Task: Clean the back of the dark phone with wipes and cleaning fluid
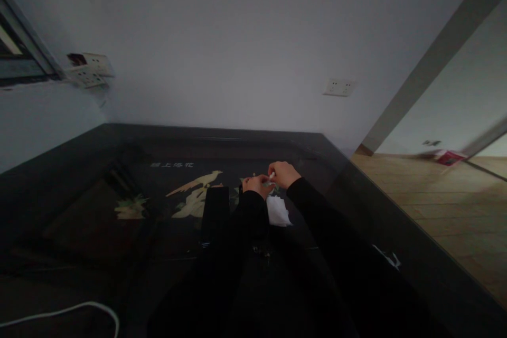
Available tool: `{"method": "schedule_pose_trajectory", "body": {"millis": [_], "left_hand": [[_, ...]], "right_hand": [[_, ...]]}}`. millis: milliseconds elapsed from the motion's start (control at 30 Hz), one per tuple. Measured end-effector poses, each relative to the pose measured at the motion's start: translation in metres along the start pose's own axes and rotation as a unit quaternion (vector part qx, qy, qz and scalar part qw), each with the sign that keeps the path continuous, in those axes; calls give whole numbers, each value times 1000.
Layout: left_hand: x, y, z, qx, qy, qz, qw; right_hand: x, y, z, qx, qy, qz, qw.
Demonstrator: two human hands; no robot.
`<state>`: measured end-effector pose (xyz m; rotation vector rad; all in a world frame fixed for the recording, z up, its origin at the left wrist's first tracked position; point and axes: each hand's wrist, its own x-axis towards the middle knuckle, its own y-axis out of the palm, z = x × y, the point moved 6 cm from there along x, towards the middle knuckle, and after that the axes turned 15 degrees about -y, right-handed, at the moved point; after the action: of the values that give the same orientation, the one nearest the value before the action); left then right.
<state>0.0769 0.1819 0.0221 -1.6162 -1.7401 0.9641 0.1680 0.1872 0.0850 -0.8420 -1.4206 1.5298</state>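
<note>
My right hand (285,174) is closed in a pinch on a small white piece (271,175), too small to name. Just left of it, my left hand (256,185) has its fingers drawn together near that piece, and what they hold is hard to make out. The two hands nearly meet over the dark glossy tabletop (166,243). Below them lies a crumpled white paper tissue (279,211). A black box-like object (216,211) rests to the left of my left sleeve.
The tabletop carries a printed bird (196,184) and flowers. A white cable (75,306) curves across the front left. Small bits (261,252) lie near my sleeves, and a torn white scrap (390,257) is at the right. Behind stands a wall with a socket (339,87).
</note>
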Motion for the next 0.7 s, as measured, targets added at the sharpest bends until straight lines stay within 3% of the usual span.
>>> {"method": "schedule_pose_trajectory", "body": {"millis": [200, 433, 700], "left_hand": [[-2, -1, -1, 10, 2, -5, 1000], [0, 3, 0, 8, 2, 3, 1000], [-3, 0, 0, 5, 13, -7, 1000]], "right_hand": [[-2, 0, -3, 16, 5, -36, 999], [-5, 1, -8, 88, -37, -69, 993], [-13, 8, -18, 117, 0, -144, 983]]}}
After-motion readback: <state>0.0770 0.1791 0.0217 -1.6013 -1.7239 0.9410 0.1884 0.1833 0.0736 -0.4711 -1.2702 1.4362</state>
